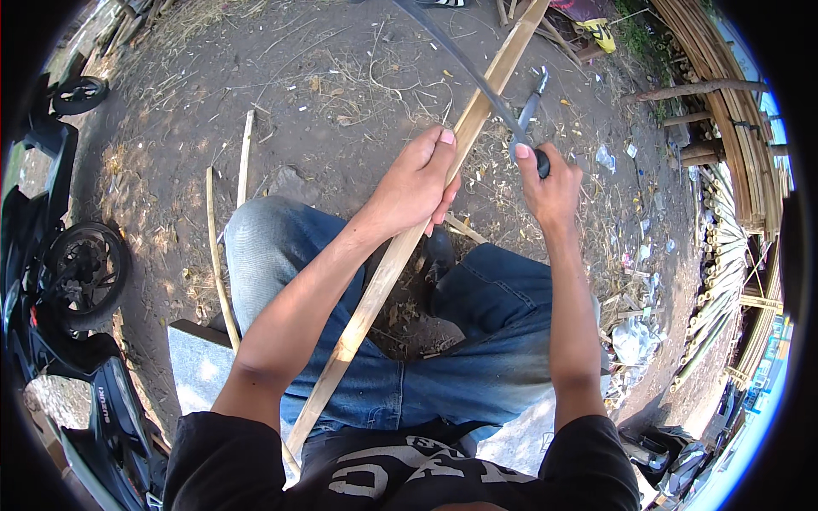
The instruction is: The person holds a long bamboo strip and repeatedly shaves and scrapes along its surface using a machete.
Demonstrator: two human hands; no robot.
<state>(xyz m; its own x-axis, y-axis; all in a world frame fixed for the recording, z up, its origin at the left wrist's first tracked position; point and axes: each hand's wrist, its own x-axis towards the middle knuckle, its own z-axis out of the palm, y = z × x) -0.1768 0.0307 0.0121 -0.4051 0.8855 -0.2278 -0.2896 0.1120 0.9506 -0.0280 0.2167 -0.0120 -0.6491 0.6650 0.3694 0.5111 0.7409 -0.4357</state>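
A long, pale bamboo strip (354, 332) runs slantwise from my lap, between my knees, to the upper edge. My left hand (413, 187) is closed around its middle, thumb on top. In my right hand (552, 192) is the dark handle of a machete, its thumb pressed along the grip. The long grey machete blade (452, 49) reaches up and to the left, crossing over the strip beyond my left hand. On the ground just past my right hand lies a smaller knife (532, 104).
Two thin strips (244, 157) stand beside my left knee. A black motorcycle (81, 358) is parked at the left. Bundled bamboo poles (724, 264) and stacked long strips (733, 145) line the right. Crumpled clear plastic (635, 341) lies near my right side. A yellow shoe (599, 36) shows at the top.
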